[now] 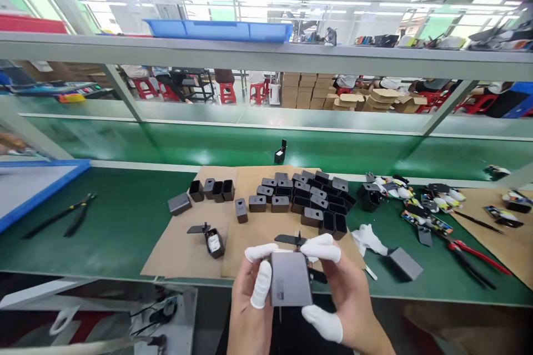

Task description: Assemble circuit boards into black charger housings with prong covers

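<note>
In the head view, a dark grey plastic housing is held between my two hands, above the table's front edge. Its broad flat face is turned up, and a black flap and small inner parts stick out on its far and right sides. My left hand grips the left side with white-covered thumb and finger. On the right side, my right hand has fingers on the far edge and its thumb at the near corner. Beyond them lies a similar housing with white contents, its black flap swung out. Several dark housings cluster on brown cardboard.
Black-handled pliers lie at left, beside a blue-framed board. To the right are a white cloth, a grey housing, red-and-black pliers and electronic parts. A shelf with a blue bin spans overhead.
</note>
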`<state>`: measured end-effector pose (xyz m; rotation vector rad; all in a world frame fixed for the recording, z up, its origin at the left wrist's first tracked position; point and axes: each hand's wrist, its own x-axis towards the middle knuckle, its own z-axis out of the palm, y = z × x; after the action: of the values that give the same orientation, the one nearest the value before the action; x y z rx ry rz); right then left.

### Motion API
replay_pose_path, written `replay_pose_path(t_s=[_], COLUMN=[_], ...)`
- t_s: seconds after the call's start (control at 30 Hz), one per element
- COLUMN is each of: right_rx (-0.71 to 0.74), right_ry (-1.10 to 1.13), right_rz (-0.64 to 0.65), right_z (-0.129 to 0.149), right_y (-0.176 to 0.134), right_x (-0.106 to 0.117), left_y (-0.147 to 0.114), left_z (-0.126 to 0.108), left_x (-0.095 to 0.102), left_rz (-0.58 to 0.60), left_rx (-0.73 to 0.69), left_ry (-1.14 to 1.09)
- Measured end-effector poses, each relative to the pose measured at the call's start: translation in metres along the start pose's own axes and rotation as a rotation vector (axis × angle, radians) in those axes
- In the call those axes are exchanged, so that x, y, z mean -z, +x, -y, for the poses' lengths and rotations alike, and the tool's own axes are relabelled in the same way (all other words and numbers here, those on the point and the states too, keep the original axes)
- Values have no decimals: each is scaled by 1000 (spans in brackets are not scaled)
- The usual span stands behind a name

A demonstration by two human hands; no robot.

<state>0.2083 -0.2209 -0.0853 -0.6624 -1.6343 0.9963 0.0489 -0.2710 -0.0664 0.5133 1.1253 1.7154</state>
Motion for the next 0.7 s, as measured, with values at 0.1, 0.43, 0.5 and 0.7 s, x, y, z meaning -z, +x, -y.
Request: replay_pose_path(t_s=[0.1,0.43,0.5,0.7], right_rx=[-58,-212,-201,-150], right_ry=[114,143,105,20], right_rz=[-31,-189,-179,-74], right_z=[6,32,37,36], right_y=[-17,-20,-18,-17], right_x=[-18,-46,-45,-35], left_y=[-26,-63,-62,-55], left_z=[4,18,22,26], left_x=[11,30,29,26], left_rz=[-139,-49,-66,-76], left_rx=[32,-26,2,5], left_ry=[-23,-69,-103,-122])
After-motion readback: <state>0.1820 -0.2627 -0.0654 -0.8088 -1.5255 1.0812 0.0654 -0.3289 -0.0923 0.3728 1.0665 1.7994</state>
